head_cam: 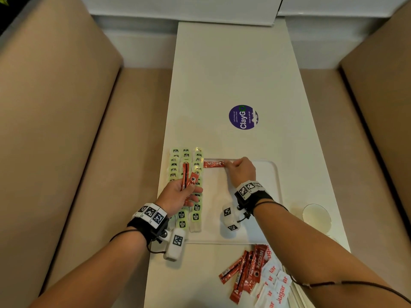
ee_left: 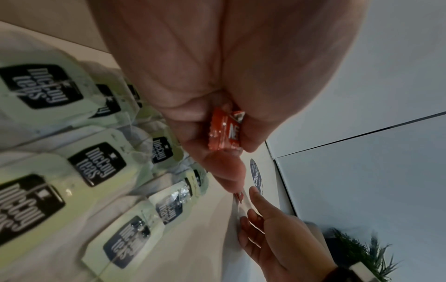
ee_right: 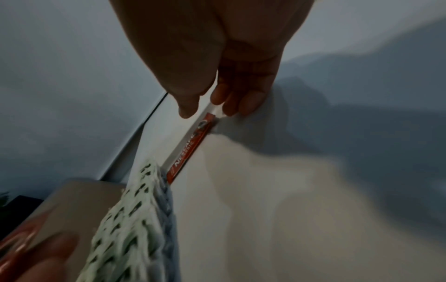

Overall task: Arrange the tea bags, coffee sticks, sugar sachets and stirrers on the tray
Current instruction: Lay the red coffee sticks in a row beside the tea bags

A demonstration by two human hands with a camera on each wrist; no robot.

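Note:
A white tray point(head_cam: 276, 196) lies on the table, with several pale green tea bags point(head_cam: 185, 156) point(ee_left: 96, 164) in rows along its left side. My left hand point(head_cam: 189, 188) hovers over those rows and grips a few red coffee sticks point(head_cam: 186, 174) point(ee_left: 225, 131). One red coffee stick point(head_cam: 213, 164) point(ee_right: 190, 147) lies flat along the tray's far rim. My right hand point(head_cam: 231, 166) point(ee_right: 207, 112) is at its right end, fingertips point(ee_right: 229, 106) touching it and the thumb held off it. The rest of the tray's floor is bare.
A heap of red coffee sticks point(head_cam: 244, 272) and white sugar sachets point(head_cam: 275, 283) sits on the table in front of the tray. A clear glass point(head_cam: 317, 215) stands to the tray's right. A purple round sticker point(head_cam: 243, 117) marks the table. Tan benches point(head_cam: 55, 107) flank both sides.

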